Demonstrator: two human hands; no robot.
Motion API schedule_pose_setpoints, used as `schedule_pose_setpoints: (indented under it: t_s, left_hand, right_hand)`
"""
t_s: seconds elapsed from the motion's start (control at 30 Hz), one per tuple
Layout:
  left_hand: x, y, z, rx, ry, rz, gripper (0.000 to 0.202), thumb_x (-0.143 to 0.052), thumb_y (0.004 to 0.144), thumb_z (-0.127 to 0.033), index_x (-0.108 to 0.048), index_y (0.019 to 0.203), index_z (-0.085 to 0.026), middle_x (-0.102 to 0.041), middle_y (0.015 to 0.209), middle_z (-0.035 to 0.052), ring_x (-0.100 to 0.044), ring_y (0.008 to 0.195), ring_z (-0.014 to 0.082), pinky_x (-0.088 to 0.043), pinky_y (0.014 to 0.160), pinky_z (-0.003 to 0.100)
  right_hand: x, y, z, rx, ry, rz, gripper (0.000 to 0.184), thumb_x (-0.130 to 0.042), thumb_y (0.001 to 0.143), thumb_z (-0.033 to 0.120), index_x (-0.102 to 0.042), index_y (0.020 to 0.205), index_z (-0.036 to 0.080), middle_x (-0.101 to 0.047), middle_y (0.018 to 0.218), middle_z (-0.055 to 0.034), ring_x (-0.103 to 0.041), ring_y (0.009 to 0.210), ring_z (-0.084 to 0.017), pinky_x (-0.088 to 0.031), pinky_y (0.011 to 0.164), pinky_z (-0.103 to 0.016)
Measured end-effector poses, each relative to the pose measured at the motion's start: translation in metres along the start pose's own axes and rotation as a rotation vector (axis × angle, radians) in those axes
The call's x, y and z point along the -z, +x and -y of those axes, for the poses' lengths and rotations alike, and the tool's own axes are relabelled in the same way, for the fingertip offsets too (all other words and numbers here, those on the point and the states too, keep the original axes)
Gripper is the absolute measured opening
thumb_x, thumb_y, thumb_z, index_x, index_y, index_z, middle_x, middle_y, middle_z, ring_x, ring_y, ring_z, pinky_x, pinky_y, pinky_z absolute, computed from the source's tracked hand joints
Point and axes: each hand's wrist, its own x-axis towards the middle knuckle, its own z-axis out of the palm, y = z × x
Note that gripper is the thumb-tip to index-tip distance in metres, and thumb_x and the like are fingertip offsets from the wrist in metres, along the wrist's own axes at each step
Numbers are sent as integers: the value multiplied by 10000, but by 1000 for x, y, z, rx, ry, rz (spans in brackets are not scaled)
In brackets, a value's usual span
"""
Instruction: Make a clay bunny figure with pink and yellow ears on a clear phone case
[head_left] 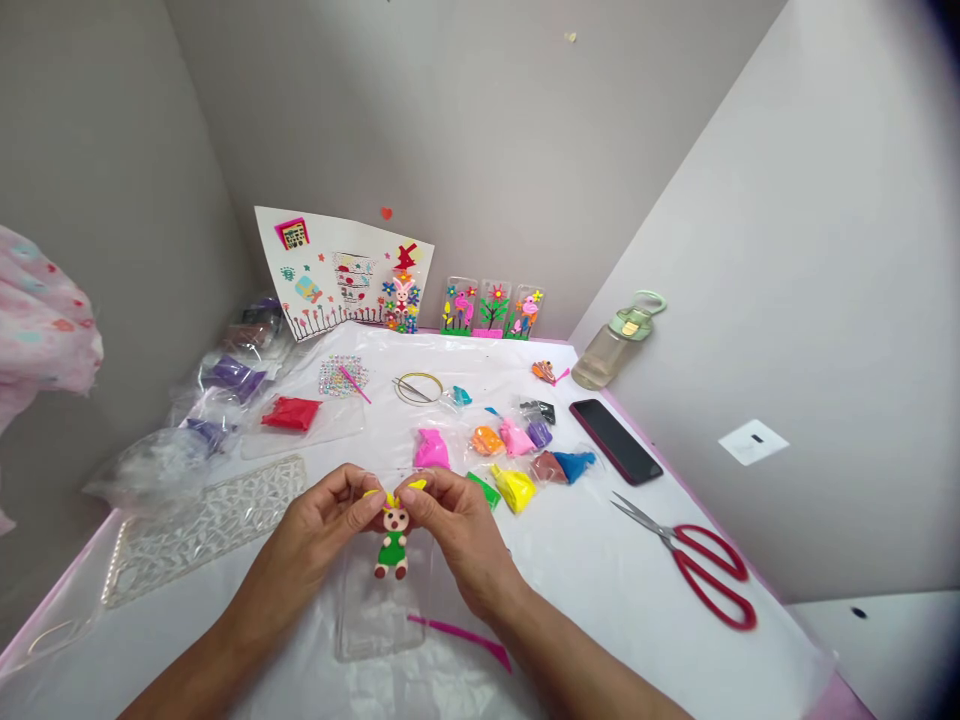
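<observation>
A small clay bunny figure (pixel 394 540) with a pale face, green outfit and brown feet lies on a clear phone case (pixel 380 625). Yellow clay (pixel 417 485) sits at the top of its head. My left hand (pixel 337 515) has thumb and fingers closed at the left yellow part, and my right hand (pixel 450 520) pinches at the right one. My fingertips partly cover the ears and the case's upper end. Close to my right wrist, a magenta plastic clay tool (pixel 465 637) lies with one end over the case's edge.
Bagged clay lies ahead, including pink (pixel 431 448), yellow (pixel 515 488) and red (pixel 291 413). Red-handled scissors (pixel 712 570), a phone (pixel 616 441) and a bottle (pixel 615 345) stand or lie right. A textured clear tray (pixel 206 525) lies left. Decorated cases (pixel 495 308) lean against the wall.
</observation>
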Motion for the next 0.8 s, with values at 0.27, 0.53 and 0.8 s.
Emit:
schedule_pose_setpoints:
  t_s: [0.27, 0.53, 0.8]
  left_hand:
    - [1, -2, 2, 0, 10, 16, 278, -563, 974, -493, -595, 866, -239, -672, 837, -20, -658, 853, 199, -510, 793, 310]
    - [1, -1, 0, 16, -22, 9, 303, -574, 961, -509, -610, 829, -239, -684, 831, -18, -681, 821, 196, -534, 731, 279]
    - [3, 0, 3, -23, -9, -19, 275, -600, 944, -494, -643, 847, -241, -703, 852, -6, -690, 872, 224, -543, 785, 311]
  right_hand:
    - [1, 0, 2, 8, -25, -4, 284, -733, 843, 429, -665, 780, 160, -637, 688, -2, -609, 549, -140, -498, 485, -252]
    - [-1, 1, 3, -21, -1, 20, 279, -777, 793, 426, -664, 780, 172, -665, 716, -9, -625, 556, -145, -510, 491, -255]
    - [-2, 1, 3, -17, 18, 3, 264, -782, 779, 409, -671, 784, 169, -666, 709, -2, -619, 550, -141, -505, 471, -249]
